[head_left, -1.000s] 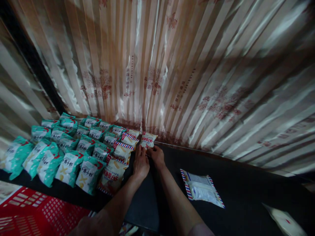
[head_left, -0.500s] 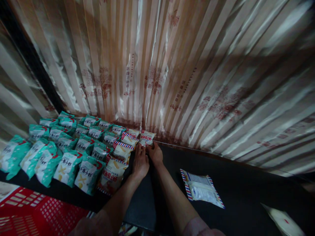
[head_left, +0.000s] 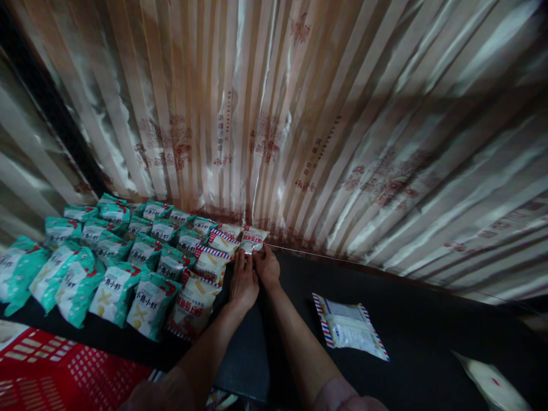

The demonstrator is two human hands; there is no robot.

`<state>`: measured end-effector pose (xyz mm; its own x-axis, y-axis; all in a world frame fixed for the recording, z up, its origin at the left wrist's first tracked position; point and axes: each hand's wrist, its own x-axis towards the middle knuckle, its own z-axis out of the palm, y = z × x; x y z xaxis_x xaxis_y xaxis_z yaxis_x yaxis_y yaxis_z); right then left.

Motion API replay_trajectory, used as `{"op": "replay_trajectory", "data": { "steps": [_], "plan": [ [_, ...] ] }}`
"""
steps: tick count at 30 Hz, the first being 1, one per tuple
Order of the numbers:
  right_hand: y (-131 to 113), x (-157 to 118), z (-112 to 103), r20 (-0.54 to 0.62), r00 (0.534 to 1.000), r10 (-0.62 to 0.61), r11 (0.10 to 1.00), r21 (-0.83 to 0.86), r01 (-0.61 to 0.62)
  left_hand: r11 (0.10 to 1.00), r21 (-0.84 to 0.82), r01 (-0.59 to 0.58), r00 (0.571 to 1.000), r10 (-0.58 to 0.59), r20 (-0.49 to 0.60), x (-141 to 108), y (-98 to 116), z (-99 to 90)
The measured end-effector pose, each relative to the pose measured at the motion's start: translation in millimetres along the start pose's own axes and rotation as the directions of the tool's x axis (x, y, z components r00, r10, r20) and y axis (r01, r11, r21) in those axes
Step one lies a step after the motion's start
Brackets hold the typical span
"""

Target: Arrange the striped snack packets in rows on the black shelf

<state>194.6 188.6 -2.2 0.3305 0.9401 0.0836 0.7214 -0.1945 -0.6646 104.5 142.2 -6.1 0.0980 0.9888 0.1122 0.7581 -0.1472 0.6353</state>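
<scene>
Landmark: small cream-and-red plastic snack packet (head_left: 253, 238), front face showing, on the far edge of the long black flat shelf (head_left: 411, 319), close to the curtain.

Left hand (head_left: 245, 282): fingers together, tips at the packet's near-left edge. Right hand (head_left: 268, 269): fingers bent, at its near-right corner. Both touch it; whether either pinches it, cannot tell, fingertips partly hidden.

Directly left of the packet: column of cream packets with red-and-blue striped edges (head_left: 192, 305), running toward the viewer. Farther left: several rows of puffy teal-and-white plastic bags (head_left: 152, 305). Well below and left: red perforated plastic basket (head_left: 72, 365).

Right of the packet, nearer the viewer: silvery-white packet with striped ends (head_left: 351, 328), lying flat. Farther right: pale blurred packet (head_left: 496, 382). Behind the packet: pleated beige curtain (head_left: 274, 114), reddish-brown printed motifs.
</scene>
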Motion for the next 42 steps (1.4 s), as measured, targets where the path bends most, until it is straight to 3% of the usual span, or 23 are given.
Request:
{"op": "replay_trajectory", "data": {
  "steps": [4, 9, 19, 23, 27, 31, 34, 36, 38, 42],
  "plan": [
    [0.9, 0.0, 0.9, 0.014, 1.000, -0.002, 1.000, 0.012, 0.002, 1.000, 0.011, -0.003, 1.000, 0.003, -0.020, -0.4, -0.4, -0.3],
    [3.0, -6.5, 1.2, -0.059, 0.998, -0.017, 1.000, -0.001, 0.017, 1.000, 0.029, 0.000, 1.000, 0.000, -0.002, -1.5, -0.1, -2.7],
    [14.1, -35.4, -5.9, -0.124, 0.989, -0.076, 0.997, -0.020, 0.074, 0.996, 0.045, -0.070, 0.996, 0.068, 0.062, -17.3, 12.1, -9.1],
    [24.3, -55.4, -23.2, -0.167, 0.975, -0.145, 0.987, -0.085, 0.132, 0.988, 0.036, -0.151, 0.984, 0.147, 0.096, -35.7, 21.6, -3.8],
    [42.7, -73.3, -58.2, -0.238, 0.939, -0.247, 0.954, -0.229, 0.193, 0.962, 0.017, -0.274, 0.956, 0.271, 0.112, -58.1, 29.4, 1.3],
    [71.8, -87.5, -102.8, -0.342, 0.919, -0.195, 0.920, -0.389, 0.050, 0.917, -0.023, -0.398, 0.910, 0.397, 0.120, -78.0, 30.7, 5.7],
    [93.2, -100.9, -129.0, -0.413, 0.911, 0.006, 0.873, -0.443, -0.206, 0.883, -0.044, -0.468, 0.878, 0.470, 0.094, -93.5, 28.4, 9.5],
    [102.1, -112.3, -137.8, -0.389, 0.911, 0.134, 0.840, -0.444, -0.312, 0.872, -0.049, -0.487, 0.869, 0.490, 0.071, -106.3, 26.4, 11.3],
    [104.9, -125.5, -138.9, -0.332, 0.930, 0.159, 0.835, -0.457, -0.306, 0.866, -0.041, -0.498, 0.864, 0.499, 0.069, -120.9, 24.6, 11.8],
    [94.6, -156.6, -123.5, -0.257, 0.965, 0.053, 0.850, -0.496, -0.179, 0.828, -0.028, -0.560, 0.824, 0.560, 0.085, -149.6, 21.9, 7.3]
  ]
}}
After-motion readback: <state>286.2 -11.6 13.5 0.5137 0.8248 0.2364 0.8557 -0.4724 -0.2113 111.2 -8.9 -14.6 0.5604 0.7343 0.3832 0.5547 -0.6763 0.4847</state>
